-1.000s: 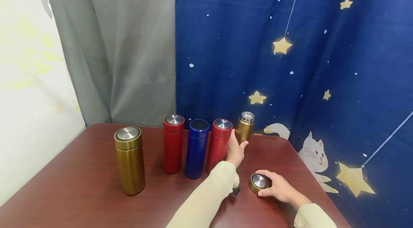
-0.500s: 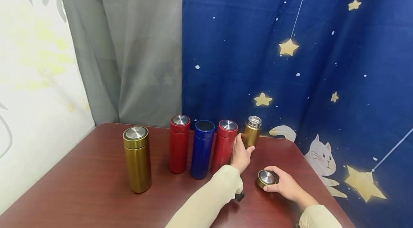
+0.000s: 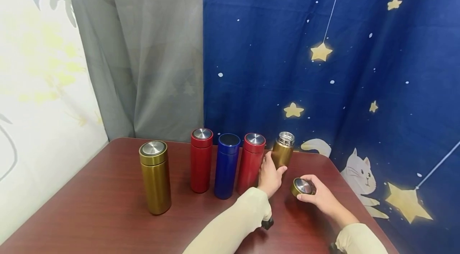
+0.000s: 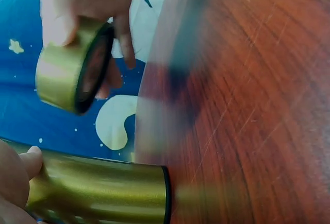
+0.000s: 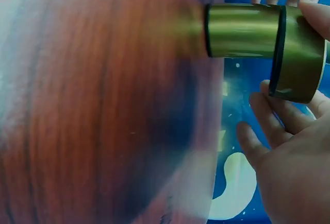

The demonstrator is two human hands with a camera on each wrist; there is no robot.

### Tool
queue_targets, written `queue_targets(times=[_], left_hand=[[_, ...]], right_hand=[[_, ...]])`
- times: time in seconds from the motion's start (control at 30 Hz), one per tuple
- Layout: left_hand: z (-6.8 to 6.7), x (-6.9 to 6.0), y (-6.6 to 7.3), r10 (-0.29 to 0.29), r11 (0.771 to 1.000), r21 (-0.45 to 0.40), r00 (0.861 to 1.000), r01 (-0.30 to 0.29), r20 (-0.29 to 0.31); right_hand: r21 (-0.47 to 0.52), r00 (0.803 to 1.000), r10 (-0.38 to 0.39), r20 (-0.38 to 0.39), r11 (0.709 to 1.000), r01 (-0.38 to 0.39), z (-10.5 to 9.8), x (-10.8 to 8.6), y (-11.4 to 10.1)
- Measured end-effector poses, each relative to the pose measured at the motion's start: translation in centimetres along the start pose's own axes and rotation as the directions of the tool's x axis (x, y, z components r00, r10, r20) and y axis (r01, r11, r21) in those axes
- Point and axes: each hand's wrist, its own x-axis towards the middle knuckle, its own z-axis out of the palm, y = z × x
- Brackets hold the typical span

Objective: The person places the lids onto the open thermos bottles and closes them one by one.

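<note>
My left hand (image 3: 272, 175) grips an uncapped gold thermos bottle (image 3: 282, 155), its bare steel mouth facing up. In the left wrist view the base of this bottle (image 4: 108, 190) meets the tabletop. To its right, my right hand (image 3: 323, 197) pinches the matching gold lid (image 3: 302, 186), which has a steel disc on top. Both wrist views show this lid (image 5: 300, 54) in the air, tilted, apart from the bottle. Thumb and fingers of the right hand (image 5: 294, 162) lie on opposite sides of the lid. My left palm is hidden in the head view.
Left of the held bottle stand a red thermos (image 3: 252, 162), a blue thermos (image 3: 227, 170) and another red thermos (image 3: 201, 164), all capped. Further left is a larger capped gold thermos (image 3: 156, 180). The dark red wooden table (image 3: 108, 198) ends before a blue star-patterned curtain (image 3: 258, 54).
My right hand has raised the lid off the tabletop and moved it toward the gold bottle. The left hand keeps its grip on the bottle. The head view has shifted slightly.
</note>
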Motion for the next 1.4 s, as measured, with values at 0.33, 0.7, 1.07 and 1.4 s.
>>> queue_targets(times=[0.33, 0.7, 1.07, 1.4], left_hand=[[-0.5, -1.1, 0.2, 0.026, 0.999, 0.027, 1.0, -0.026, 0.014], [-1.6, -2.0, -0.1, 0.067, 0.997, 0.018, 0.995, -0.069, 0.08], [-2.7, -2.6, -0.5, 0.079, 0.996, 0.029, 0.992, -0.083, 0.101], [-3.4, -3.2, -0.8, 0.108, 0.993, 0.022, 0.986, -0.112, 0.127]], right_hand=[[0.121, 0.986, -0.119, -0.114, 0.984, 0.133, -0.9, 0.7, -1.5], [0.137, 0.96, -0.118, -0.254, 0.978, 0.157, -1.1, 1.2, -3.6], [0.172, 0.909, -0.181, -0.374, 0.95, 0.26, -0.6, 1.9, -5.5], [0.334, 0.876, -0.153, -0.458, 0.883, 0.329, -0.3, 2.7, -7.0]])
